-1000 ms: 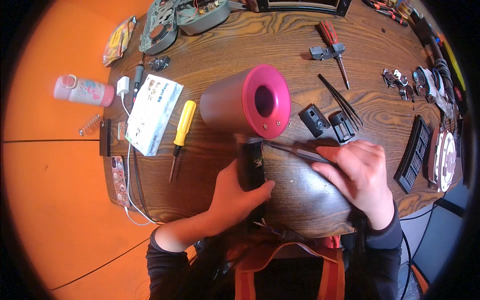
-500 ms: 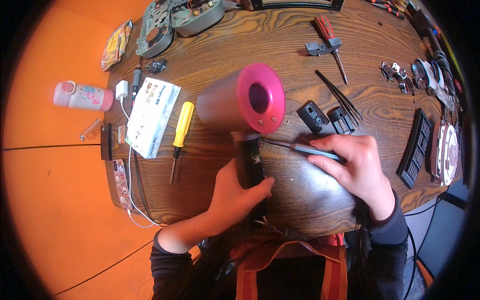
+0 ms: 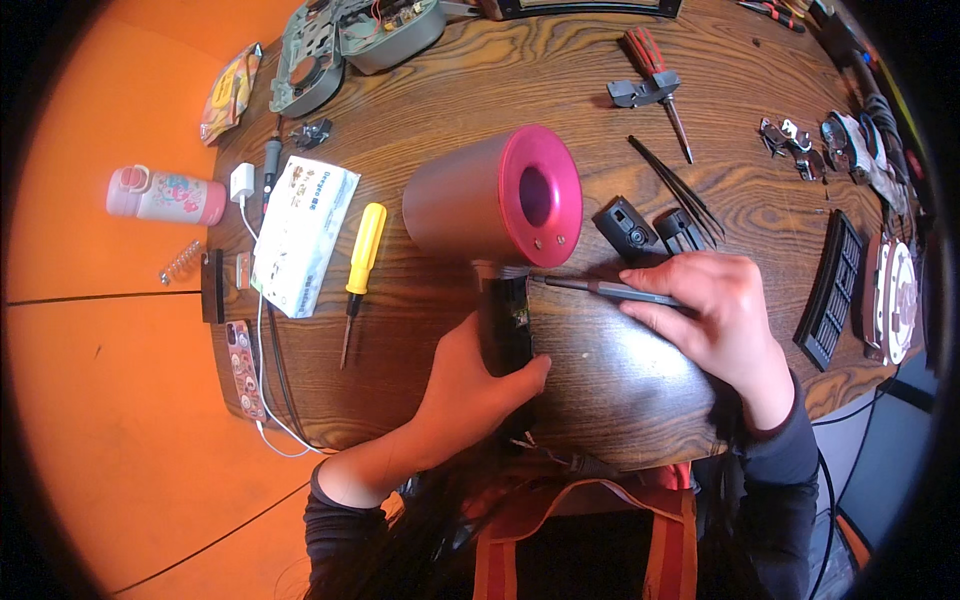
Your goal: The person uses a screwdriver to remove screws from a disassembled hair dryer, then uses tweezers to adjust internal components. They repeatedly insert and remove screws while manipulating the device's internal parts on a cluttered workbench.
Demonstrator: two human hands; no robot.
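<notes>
A hair dryer (image 3: 455, 200) with a grey barrel and a pink ring-shaped end lies tilted before me. My left hand (image 3: 475, 390) is wrapped round its dark handle (image 3: 508, 335), where the casing is off and inner parts show along the right side. My right hand (image 3: 710, 315) pinches a slim precision screwdriver (image 3: 620, 290) with a grey handle. Its tip points left and meets the top of the handle, just under the barrel; whether it sits in a screw I cannot tell.
Left of the dryer lie a yellow screwdriver (image 3: 366, 255) and a white tissue pack (image 3: 305, 235). Black plastic parts (image 3: 628, 228) and black cable ties (image 3: 680, 190) are near my right hand. A red-handled screwdriver (image 3: 648, 55) lies farther back. At the right stands a black grille (image 3: 832, 290).
The dryer's barrel has shifted slightly right and turned a little. The screwdriver's tip has moved right along with it, while both hands keep their hold.
</notes>
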